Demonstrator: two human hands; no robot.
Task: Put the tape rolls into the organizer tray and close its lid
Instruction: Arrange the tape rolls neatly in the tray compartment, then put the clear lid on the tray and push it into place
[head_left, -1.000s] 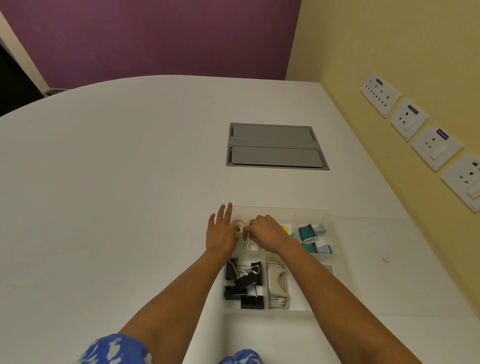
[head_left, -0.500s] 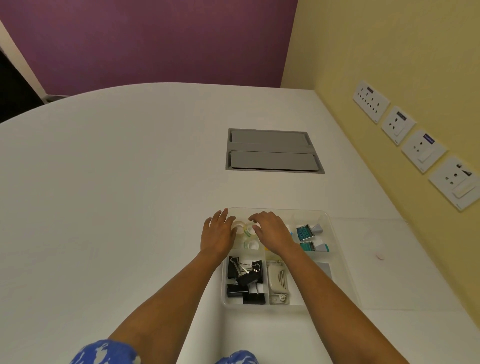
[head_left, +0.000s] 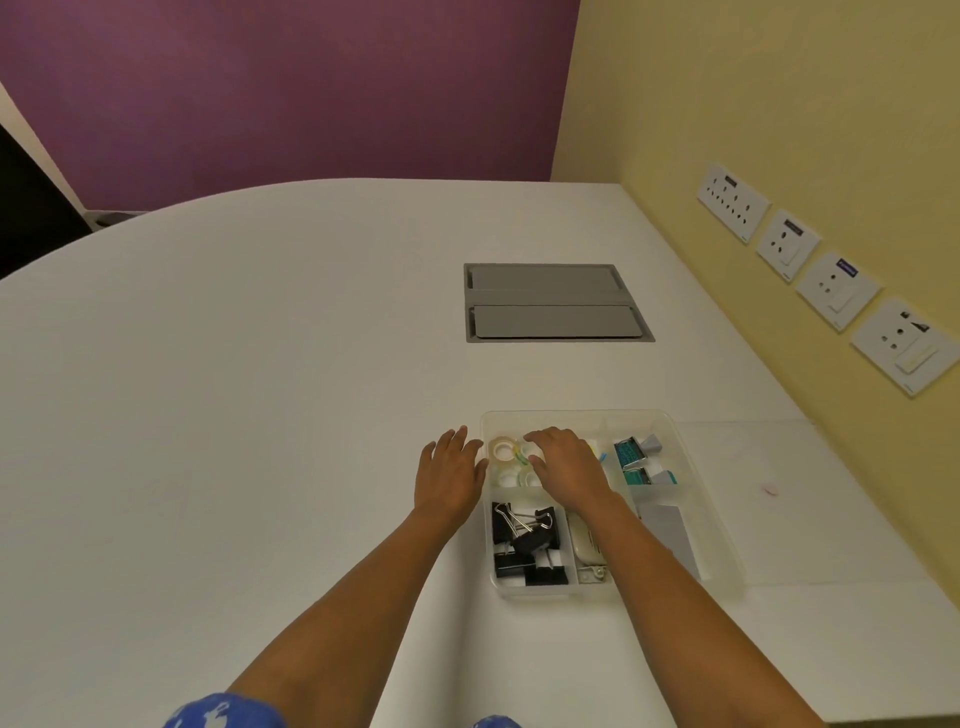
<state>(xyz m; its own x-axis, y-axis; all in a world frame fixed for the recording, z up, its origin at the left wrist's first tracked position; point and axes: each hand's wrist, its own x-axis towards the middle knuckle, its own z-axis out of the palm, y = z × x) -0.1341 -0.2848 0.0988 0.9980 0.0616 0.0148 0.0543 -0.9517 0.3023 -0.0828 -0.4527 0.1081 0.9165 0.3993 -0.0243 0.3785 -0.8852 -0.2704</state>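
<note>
Tape rolls (head_left: 511, 460) under flat right hand (head_left: 563, 465), nothing gripped.

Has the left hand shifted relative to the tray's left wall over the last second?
Yes. The left hand has slid left, off the tape rolls; it now lies flat on the table just outside the organizer tray, beside its left wall.

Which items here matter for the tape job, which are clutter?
Job:
- clear tape rolls
- clear plastic organizer tray
- its flat clear lid
- left hand, right hand

Clutter:
- black binder clips
- teal stamps
- grey table hatch
</note>
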